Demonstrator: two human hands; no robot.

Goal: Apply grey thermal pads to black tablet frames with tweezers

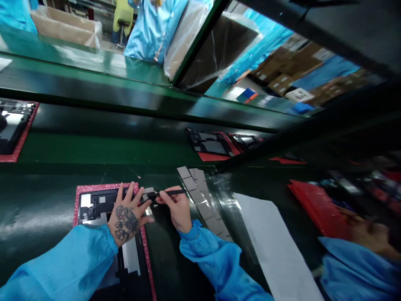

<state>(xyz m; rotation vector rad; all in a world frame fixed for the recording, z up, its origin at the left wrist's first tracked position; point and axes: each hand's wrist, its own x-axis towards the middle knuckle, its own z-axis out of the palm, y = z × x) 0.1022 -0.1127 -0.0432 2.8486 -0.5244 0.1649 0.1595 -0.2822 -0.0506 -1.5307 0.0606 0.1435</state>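
My left hand (pixel 128 217) lies with its fingers spread over the upper right part of a flat black device with its inside exposed (pixel 106 196). Beneath the device is a pink bubble-wrap sheet (pixel 75 209). Black tweezers (pixel 175 192) are pinched in my right hand (pixel 178 209), just right of the device. Their tip reaches a small grey piece (pixel 148 190) beside my left index finger; whether they grip it I cannot tell. Close by my right hand, strips of grey rectangular pads (pixel 197 194) lie on the dark green bench.
A white sheet (pixel 272 242) lies right of the strips. Farther right, a co-worker's blurred hand (pixel 372 236) is by a red bubble-wrap stack (pixel 319 205). More opened devices (pixel 209 142) rest on the green line behind (pixel 109 146). A dark beam (pixel 282 133) slants overhead at right.
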